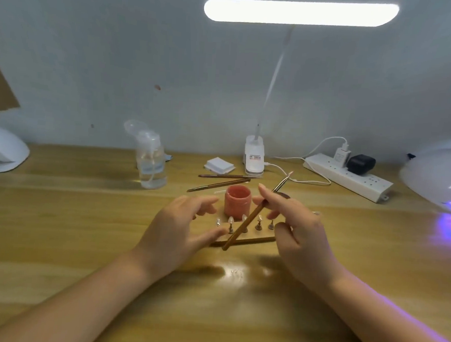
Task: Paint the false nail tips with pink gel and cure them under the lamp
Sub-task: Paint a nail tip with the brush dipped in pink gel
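Note:
An open pink gel jar [237, 200] stands mid-table. In front of it, several false nail tips [245, 222] sit on small stands along a wooden strip [251, 241]. My right hand [298, 228] pinches a long brown brush [244, 226] between thumb and forefinger; the brush slants from above the jar's right side down across the tips. My left hand [181, 231] hovers just left of the tips with fingers spread and relaxed, holding nothing. A white curing lamp [437, 181] glows violet at the right edge.
Two more brushes [223, 180] lie behind the jar. A clear pump bottle [151, 163], white wipes [219, 165], desk lamp base [253, 156] and power strip [348, 175] line the back. A second white lamp [1, 149] sits far left.

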`<action>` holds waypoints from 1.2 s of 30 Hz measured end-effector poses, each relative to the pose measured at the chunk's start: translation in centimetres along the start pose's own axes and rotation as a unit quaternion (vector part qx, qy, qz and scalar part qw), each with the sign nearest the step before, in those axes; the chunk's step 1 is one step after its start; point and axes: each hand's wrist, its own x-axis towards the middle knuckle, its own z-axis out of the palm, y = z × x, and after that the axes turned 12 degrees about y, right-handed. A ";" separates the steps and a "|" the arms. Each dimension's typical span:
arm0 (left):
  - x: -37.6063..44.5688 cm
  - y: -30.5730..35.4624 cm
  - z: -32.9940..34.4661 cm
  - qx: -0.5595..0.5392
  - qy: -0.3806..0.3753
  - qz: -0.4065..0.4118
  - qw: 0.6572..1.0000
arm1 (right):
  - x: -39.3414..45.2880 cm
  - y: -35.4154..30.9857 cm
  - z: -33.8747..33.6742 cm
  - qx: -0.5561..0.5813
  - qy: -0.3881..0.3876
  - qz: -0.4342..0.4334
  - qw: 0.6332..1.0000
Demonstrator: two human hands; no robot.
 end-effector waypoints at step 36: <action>12.8 2.4 3.6 0.064 -0.165 -0.260 0.949 | 0.7 4.2 -1.8 -0.260 -0.106 0.041 0.959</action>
